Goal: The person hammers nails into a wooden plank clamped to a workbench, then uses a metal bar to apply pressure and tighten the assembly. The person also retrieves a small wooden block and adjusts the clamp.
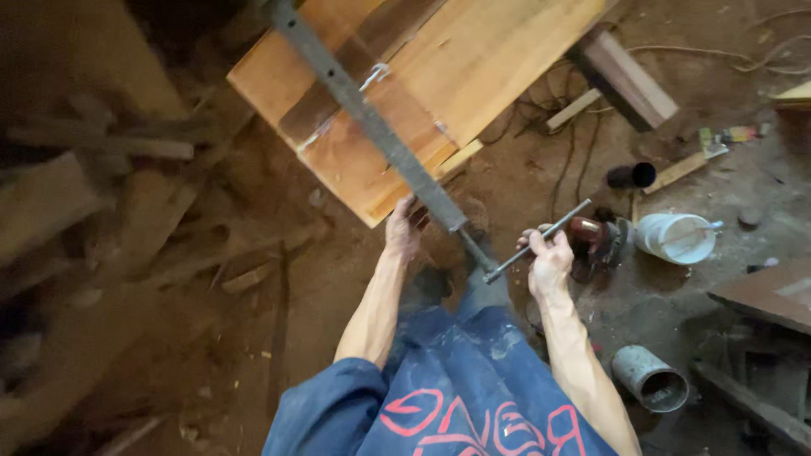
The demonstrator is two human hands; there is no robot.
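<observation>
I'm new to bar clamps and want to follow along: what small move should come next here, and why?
Probably turn the handle rod further with the right hand while the left hand steadies the bar clamp, since the clamp spans the wooden panel.

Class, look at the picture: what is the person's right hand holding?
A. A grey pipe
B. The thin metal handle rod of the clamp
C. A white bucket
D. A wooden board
B: the right hand closes round the thin rod at the end of the long clamp bar; the bucket and pipe lie untouched on the floor.
</observation>
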